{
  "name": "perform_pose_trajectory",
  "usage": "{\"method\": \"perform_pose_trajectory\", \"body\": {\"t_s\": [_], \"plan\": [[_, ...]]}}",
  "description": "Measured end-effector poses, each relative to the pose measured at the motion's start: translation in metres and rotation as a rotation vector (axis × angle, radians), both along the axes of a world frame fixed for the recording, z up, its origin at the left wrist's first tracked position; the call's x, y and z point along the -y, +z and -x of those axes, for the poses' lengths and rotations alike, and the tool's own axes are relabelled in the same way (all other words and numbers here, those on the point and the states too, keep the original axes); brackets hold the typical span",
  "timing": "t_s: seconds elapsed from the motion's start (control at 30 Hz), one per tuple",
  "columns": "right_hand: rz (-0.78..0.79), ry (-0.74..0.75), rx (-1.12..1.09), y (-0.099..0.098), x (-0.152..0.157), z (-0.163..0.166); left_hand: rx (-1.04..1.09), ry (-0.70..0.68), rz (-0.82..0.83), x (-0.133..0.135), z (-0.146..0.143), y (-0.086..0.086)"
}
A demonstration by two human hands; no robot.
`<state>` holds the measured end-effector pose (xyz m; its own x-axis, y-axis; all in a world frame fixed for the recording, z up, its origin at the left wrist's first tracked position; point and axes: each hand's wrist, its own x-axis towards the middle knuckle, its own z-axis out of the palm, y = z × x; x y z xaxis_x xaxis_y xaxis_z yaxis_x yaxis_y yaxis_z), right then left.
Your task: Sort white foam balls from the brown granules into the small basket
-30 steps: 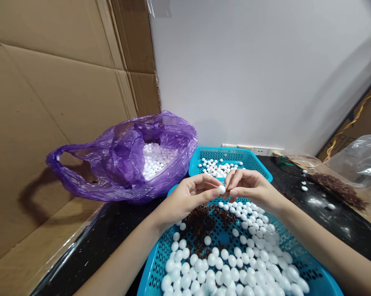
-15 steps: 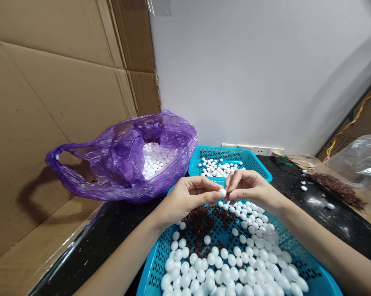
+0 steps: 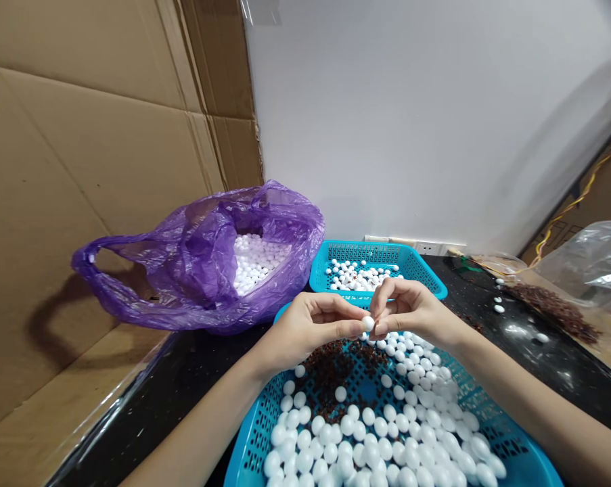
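Note:
A small white ball [image 3: 367, 323] is pinched between the thumb and fingers of my left hand [image 3: 308, 330]. Close against its right side, my right hand [image 3: 414, 312] has thumb and fingertips pressed together; what they hold, if anything, is too small to make out. Both hands are above a large blue perforated basket [image 3: 252, 427]. Many loose white balls [image 3: 381, 427] fill its front and right part. Dark reddish-brown bits [image 3: 330, 368] lie in a heap at its left back, partly hidden by my left hand.
Behind stands a smaller blue basket [image 3: 432, 276] with white balls in it. A purple plastic bag [image 3: 183, 270] of white balls leans at the left by cardboard [image 3: 82, 135]. On the black table [image 3: 513, 352] at right are stray balls, brown pieces [image 3: 559, 311] and clear plastic [image 3: 584, 260].
My fingertips have drawn slightly closer together around the white ball, with the right fingers now against its side. The view has shifted a little; the baskets and bag stay put.

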<state>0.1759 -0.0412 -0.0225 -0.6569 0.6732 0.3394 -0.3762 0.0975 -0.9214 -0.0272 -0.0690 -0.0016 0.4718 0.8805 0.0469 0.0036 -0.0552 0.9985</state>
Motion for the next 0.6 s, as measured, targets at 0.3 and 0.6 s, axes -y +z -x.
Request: {"method": "perform_pose_trajectory", "body": {"t_s": [0.3, 0.6], "plan": [[-0.015, -0.024, -0.001, -0.0009, 0.0027, 0.0027, -0.003, -0.019, -0.010, 0.0005, 0.0007, -0.0017], [-0.050, -0.056, 0.021, 0.0001, 0.0029, 0.0025, -0.018, -0.007, -0.012, 0.0001, -0.0002, -0.0003]]}}
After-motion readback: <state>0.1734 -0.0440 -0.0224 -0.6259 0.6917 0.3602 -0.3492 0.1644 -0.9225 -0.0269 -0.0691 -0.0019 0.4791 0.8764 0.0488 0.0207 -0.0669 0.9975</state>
